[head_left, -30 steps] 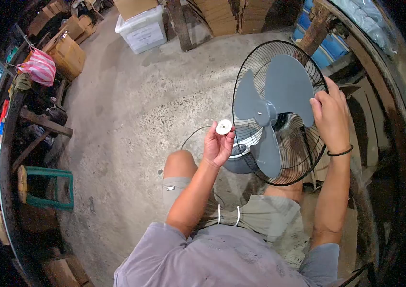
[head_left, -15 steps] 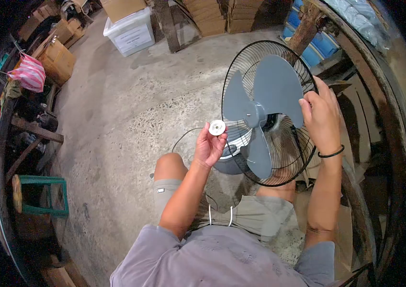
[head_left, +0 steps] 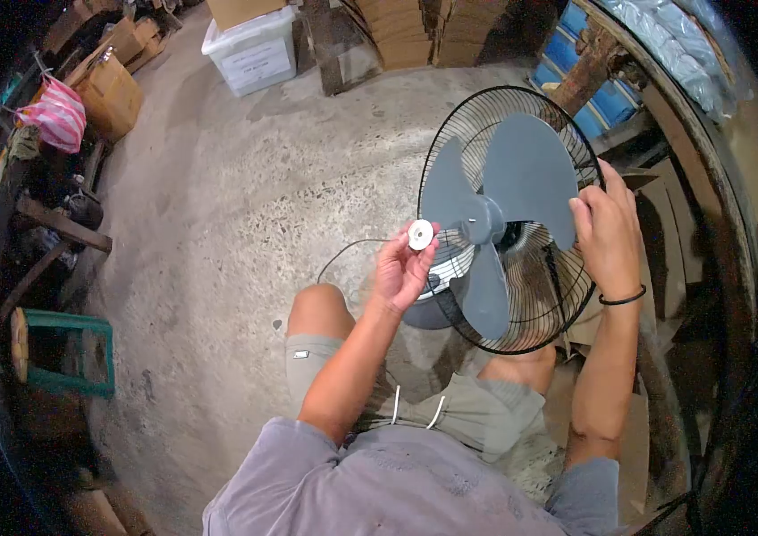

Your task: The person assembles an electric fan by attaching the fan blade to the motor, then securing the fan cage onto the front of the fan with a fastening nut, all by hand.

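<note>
Right now, pinching a small white blade cap [head_left: 420,235] between thumb and fingertips of the left hand [head_left: 404,268], raised just beside the hub [head_left: 484,219] of the grey three-lobed fan blade [head_left: 526,170] and seemingly not touching it. Clamping the right hand [head_left: 610,234] over the outer edge of the right-hand lobe, fingers curled around it, in front of the black wire rear guard [head_left: 535,317]. No front guard fitted. Propping the fan across the lap, with the grey motor housing [head_left: 425,313] low beside the left knee and a thin power cord [head_left: 343,255] looping off over the concrete floor [head_left: 218,223]. Farther off: a clear plastic storage bin [head_left: 258,49], cardboard boxes [head_left: 115,89], a striped bag [head_left: 57,121], a green stool [head_left: 66,353].

Probably easy to fumble, that cap, being held by fingertips alone. Once dropped, liable to roll across the rough floor into the clutter. Likely to seat crooked if offered to the hub at a tilt. With the right-hand grip slackened, blade free to swing and knock the cap aside. Bare lobes close to both sets of fingers, too. Plugged in or not: cannot tell.
</note>
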`<state>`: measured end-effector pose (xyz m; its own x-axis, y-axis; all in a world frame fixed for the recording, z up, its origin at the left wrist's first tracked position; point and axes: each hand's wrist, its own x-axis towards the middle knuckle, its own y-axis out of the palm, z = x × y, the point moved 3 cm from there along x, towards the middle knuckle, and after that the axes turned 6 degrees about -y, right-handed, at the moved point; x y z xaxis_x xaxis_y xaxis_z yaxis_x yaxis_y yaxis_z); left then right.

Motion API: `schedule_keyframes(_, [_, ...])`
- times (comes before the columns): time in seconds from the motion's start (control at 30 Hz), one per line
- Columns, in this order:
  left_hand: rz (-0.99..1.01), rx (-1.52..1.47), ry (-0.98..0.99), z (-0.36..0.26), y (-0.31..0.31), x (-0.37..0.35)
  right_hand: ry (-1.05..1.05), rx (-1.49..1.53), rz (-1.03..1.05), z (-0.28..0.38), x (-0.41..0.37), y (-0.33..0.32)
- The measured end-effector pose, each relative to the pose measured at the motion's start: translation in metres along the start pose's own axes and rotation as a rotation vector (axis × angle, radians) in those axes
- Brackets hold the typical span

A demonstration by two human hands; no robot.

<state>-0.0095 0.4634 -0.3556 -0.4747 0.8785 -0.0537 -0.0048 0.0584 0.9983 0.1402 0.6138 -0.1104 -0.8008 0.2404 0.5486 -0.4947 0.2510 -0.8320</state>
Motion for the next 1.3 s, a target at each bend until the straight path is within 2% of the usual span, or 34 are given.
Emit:
schedule_keyframes(0.13, [0.016, -0.112, -0.030, 0.007, -0.012, 0.004, 0.025, 0.018, 0.030, 0.000, 0.001, 0.000])
schedule_keyframes(0.37, [0.014, -0.113, -0.058, 0.010, -0.015, 0.004, -0.019, -0.006, 0.031, -0.003, 0.004, 0.004])
schedule_keyframes(0.43, [-0.126, 0.198, 0.110, 0.009, -0.009, 0.001, -0.029, -0.014, 0.020, -0.001, 0.002, 0.001])
schedule_keyframes(0.47, [-0.115, 0.193, 0.090, 0.013, -0.007, 0.004, -0.027, -0.018, 0.021, 0.000, 0.002, 0.001])
schedule_keyframes(0.53, [-0.228, 0.864, 0.340, 0.011, 0.001, 0.008, -0.056, -0.042, -0.006, -0.006, 0.000, 0.003])
schedule_keyframes(0.57, [-0.203, 0.993, 0.357, 0.011, 0.004, 0.011, -0.044, -0.037, -0.006, -0.005, 0.000, 0.003])
schedule_keyframes(0.6, [-0.191, 0.994, 0.348, 0.013, 0.007, 0.016, -0.033, -0.031, -0.006, -0.004, 0.000, 0.003])
schedule_keyframes(0.67, [-0.101, 1.349, 0.503, 0.017, 0.023, 0.023, -0.006, -0.012, -0.015, -0.005, -0.002, 0.004])
schedule_keyframes(0.73, [-0.050, 1.344, 0.524, 0.022, 0.037, 0.028, -0.029, 0.000, -0.031, -0.007, -0.001, 0.005])
schedule_keyframes(0.8, [0.009, 1.570, 0.677, 0.023, 0.046, 0.033, -0.025, 0.036, -0.066, -0.008, -0.002, 0.005])
schedule_keyframes(1.0, [0.041, 1.780, 0.647, 0.021, 0.053, 0.036, 0.049, 0.075, -0.068, -0.007, -0.005, 0.008])
schedule_keyframes(1.2, [0.120, 1.722, 0.656, 0.020, 0.050, 0.038, 0.070, 0.094, -0.085, -0.009, -0.008, 0.009])
schedule_keyframes(1.3, [0.111, 1.785, 0.618, 0.018, 0.041, 0.041, 0.077, 0.131, -0.100, -0.010, -0.012, 0.010])
